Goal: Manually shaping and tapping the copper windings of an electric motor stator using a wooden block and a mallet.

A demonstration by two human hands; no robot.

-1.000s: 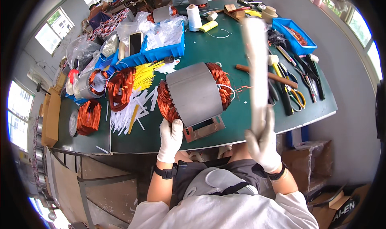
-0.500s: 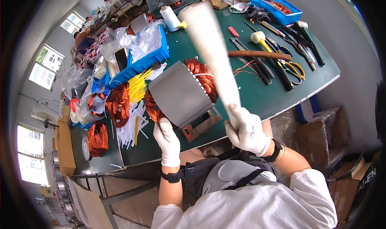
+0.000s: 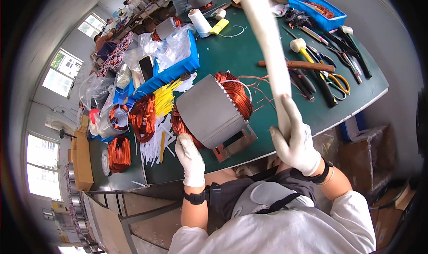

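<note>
Now the white bat (image 3: 269, 44) stands away from the right coil end (image 3: 234, 91), held in the right hand (image 3: 296, 147)

Half a second ago it slanted close past that copper in the view; now it is more upright and farther right, which suggests a lull between strokes in the work on the windings. The right fingers, curled round the grip before, lie straighter along it but hold it. As earlier, the left hand (image 3: 190, 160) is at the left coil end (image 3: 178, 124), fingers bent against it; whether they grip, I cannot tell. The grey cylinder (image 3: 209, 111) lies sideways on the green desk (image 3: 232, 53), a metal bracket (image 3: 238, 145) at its near edge. The yellow roll (image 3: 219, 26), mostly hidden before, now shows fully
</note>
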